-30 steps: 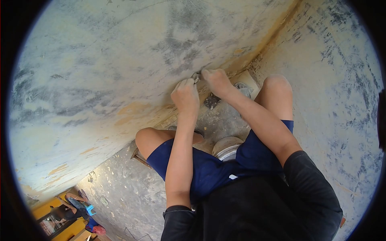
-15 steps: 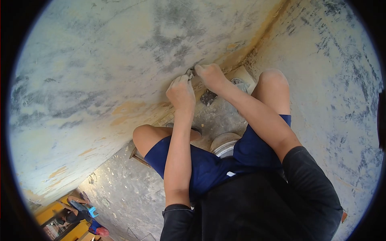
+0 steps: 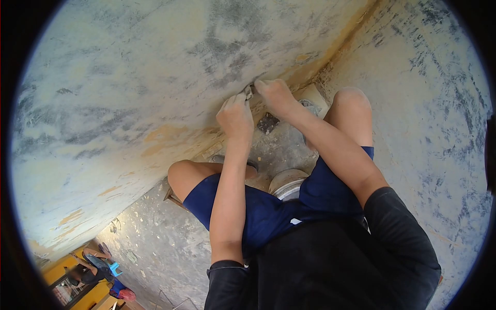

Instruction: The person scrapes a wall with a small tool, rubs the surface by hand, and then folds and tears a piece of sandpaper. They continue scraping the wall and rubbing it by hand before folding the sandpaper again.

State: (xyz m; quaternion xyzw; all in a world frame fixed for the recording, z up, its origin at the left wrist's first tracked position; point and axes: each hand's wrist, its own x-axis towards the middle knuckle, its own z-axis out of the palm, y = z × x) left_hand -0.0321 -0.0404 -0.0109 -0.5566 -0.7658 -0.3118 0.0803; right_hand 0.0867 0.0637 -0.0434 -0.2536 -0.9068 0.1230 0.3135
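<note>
Head view: left hand point(image 3: 235, 116) and right hand point(image 3: 276, 95) pinch a scraper point(image 3: 248, 92) against the wall point(image 3: 129, 88), near the corner.

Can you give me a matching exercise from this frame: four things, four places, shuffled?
Things:
1. scraper
2. bucket
3. dark scrap
4. blue stool

Places:
A. far down at the lower left, beside another person
B. between the left hand and the right hand, against the wall
C. on the floor between the knees
D. on the floor just below the hands

Pairs: 1-B, 2-C, 3-D, 4-A
</note>
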